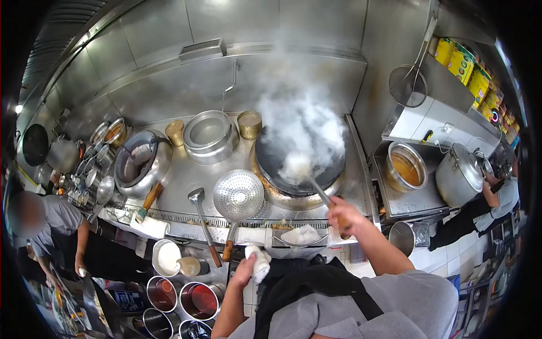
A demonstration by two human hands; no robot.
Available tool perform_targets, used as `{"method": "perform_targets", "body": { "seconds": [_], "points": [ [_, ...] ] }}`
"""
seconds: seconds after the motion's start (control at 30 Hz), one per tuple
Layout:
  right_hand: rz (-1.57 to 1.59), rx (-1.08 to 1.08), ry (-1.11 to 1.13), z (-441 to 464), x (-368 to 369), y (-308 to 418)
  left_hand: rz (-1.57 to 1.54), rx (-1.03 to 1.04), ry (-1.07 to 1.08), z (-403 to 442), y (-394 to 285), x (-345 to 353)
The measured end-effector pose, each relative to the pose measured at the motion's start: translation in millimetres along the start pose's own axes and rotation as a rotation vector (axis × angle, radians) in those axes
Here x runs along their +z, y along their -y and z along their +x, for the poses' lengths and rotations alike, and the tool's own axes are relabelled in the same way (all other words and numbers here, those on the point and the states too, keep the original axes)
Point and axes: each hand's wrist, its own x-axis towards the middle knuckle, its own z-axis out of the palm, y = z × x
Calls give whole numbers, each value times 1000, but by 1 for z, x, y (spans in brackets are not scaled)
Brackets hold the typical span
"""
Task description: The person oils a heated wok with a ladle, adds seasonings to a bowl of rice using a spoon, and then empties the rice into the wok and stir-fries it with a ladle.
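A steel stove top [189, 169] carries most of what is here, and the large dark wok [274, 164] sits near its right edge, under thick white vapour [305, 118] (steam or smoke, I cannot tell). A perforated skimmer [239, 195] rests at the middle of the front edge, its handle jutting over it, with a spatula [202, 217] just to its left. The ladle [320, 192] reaches over the front edge, its pale head inside the wok, half lost in the haze. From the right hand [346, 216] it lies forward and to the left; its long axis slants that way, head pointing toward the stove's back edge. The right hand's fingers are curled round the wooden grip. The left hand [243, 270], farther from the ladle, is before the front edge, fingers pinching a crumpled white cloth [260, 264].
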Motion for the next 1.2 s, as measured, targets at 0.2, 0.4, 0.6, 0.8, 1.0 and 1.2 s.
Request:
{"method": "perform_targets", "body": {
  "seconds": [0.2, 0.4, 0.6, 0.8, 1.0, 1.2],
  "points": [
    [773, -72, 127, 93, -13, -11, 236, -23, 157, 17, -1, 27],
    [419, -61, -116, 76, -16, 23, 180, 76, 67, -5, -16, 66],
    [-1030, -405, -294, 29, -145, 0, 14, -4, -98, -53, 31, 98],
    [-1031, -485, -402, -83, -239, -111, -144, 93, -178, -87, 81, 119],
    [-1148, -459, -428, -122, -294, -209, -28, 80, -312, -70, 54, 116],
    [-1358, -66, -516, -106, -302, -220, 407, 276, -614, 25, 30, 59]
  ]
}}
